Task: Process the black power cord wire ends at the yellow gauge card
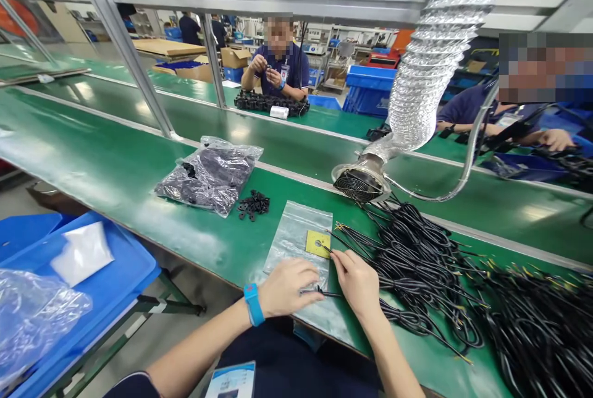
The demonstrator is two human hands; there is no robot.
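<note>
My right hand pinches a thin black piece, apparently a cable end, with its tip over a dark spot on a small yellow pad. That pad lies on a clear plastic bag on the green bench. My left hand, with a blue band at its wrist, curves around a black cable that runs towards my right hand. A small black part sits on this cable by my left thumb; its kind is too small to tell. Beside my right hand spreads a heap of black cables with bare wire ends.
A bag of black parts and a pile of small black clips lie left of centre. Above the cables hangs a fume duct with a grilled end. A blue tray stands at left. Two co-workers sit across the bench.
</note>
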